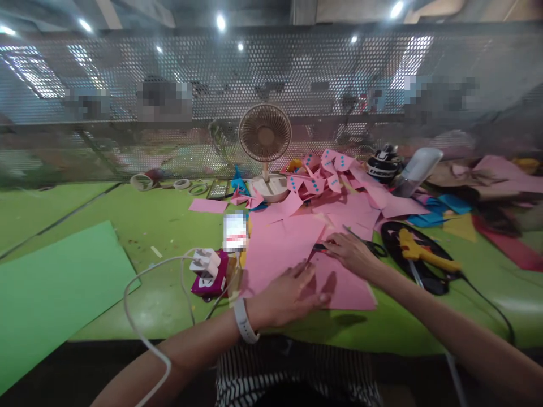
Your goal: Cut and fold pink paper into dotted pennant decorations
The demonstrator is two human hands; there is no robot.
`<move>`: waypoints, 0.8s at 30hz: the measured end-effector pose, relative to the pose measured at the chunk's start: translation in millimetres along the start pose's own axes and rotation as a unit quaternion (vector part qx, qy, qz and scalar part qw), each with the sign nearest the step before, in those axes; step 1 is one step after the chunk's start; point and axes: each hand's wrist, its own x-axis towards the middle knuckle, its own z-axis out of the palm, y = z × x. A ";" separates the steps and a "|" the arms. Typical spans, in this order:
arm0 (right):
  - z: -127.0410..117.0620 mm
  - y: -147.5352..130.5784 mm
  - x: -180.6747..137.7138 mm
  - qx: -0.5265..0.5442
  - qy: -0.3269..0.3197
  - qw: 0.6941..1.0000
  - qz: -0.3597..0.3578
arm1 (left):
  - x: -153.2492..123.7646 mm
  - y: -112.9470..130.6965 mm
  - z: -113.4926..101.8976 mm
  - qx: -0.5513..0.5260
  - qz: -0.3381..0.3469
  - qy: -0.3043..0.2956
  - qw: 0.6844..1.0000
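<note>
My left hand, with a pale band on its wrist, is over the large pink paper sheet, fingers spread and somewhat blurred. Just right of it, my right hand has its fingers bent down at the sheet. A slim dark object shows at those fingertips; its kind cannot be made out. Black-handled scissors lie partly hidden behind the right hand. More pink paper is spread beyond both hands.
A phone and a white charger plug with trailing cable are on the left. A small fan stands behind. To the right, a yellow glue gun rests on a black tray. Green sheet lies left.
</note>
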 end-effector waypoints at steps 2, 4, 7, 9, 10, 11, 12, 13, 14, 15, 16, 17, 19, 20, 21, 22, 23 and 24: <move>-3.0 7.4 -3.6 -0.007 -0.004 1.000 0.009 | -1.5 -9.7 -8.1 0.031 -0.019 0.032 0.999; -4.4 12.2 -8.1 -0.006 -0.006 1.000 0.030 | -3.9 -21.5 -8.7 0.072 -0.038 0.065 0.995; -2.9 12.6 -13.6 0.015 -0.006 0.999 0.045 | -8.7 -27.5 3.4 0.088 0.004 0.053 0.995; -1.8 9.6 -16.1 0.042 -0.007 0.998 0.038 | -13.4 -18.8 13.6 0.075 0.032 0.050 0.995; -1.9 7.9 -17.1 0.059 -0.010 0.998 0.031 | -16.0 -11.5 17.6 0.064 0.047 0.044 0.996; -2.5 6.4 -18.0 0.078 -0.013 0.997 0.025 | -18.6 -3.4 20.3 0.051 0.056 0.038 0.996; -3.5 5.4 -18.7 0.097 -0.016 0.995 0.020 | -21.0 4.5 21.6 0.036 0.070 0.030 0.996; -4.8 4.9 -19.2 0.112 -0.018 0.993 0.017 | -22.6 11.2 21.4 0.020 0.088 0.025 0.996; -6.1 4.9 -19.6 0.123 -0.018 0.992 0.018 | -23.3 15.9 19.8 0.008 0.103 0.022 0.994; -7.3 5.2 -19.9 0.129 -0.017 0.991 0.022 | -22.5 17.7 16.9 -0.001 0.113 0.029 0.993; -8.3 5.6 -20.2 0.130 -0.016 0.991 0.027 | -20.1 16.2 12.8 -0.007 0.113 0.047 0.992; -9.2 6.0 -20.5 0.128 -0.015 0.991 0.032 | -15.9 11.5 7.7 -0.011 0.097 0.075 0.992; -10.5 6.1 -21.4 0.122 -0.015 0.992 0.042 | -2.3 -6.8 -3.7 -0.038 0.011 0.173 0.984; -11.2 5.8 -22.1 0.121 -0.016 0.992 0.046 | 6.6 -18.8 -9.3 -0.069 -0.056 0.219 0.972; -11.9 5.2 -22.8 0.120 -0.016 0.991 0.050 | 16.3 -31.5 -14.1 -0.124 -0.120 0.241 0.955; -12.5 4.5 -23.5 0.120 -0.016 0.991 0.055 | 26.2 -43.9 -17.9 -0.208 -0.171 0.238 0.933; -13.0 4.0 -24.2 0.120 -0.017 0.991 0.061 | 35.8 -55.0 -20.4 -0.306 -0.207 0.222 0.902; -13.4 3.8 -24.9 0.119 -0.019 0.991 0.066 | 44.7 -64.1 -21.8 -0.390 -0.223 0.220 0.866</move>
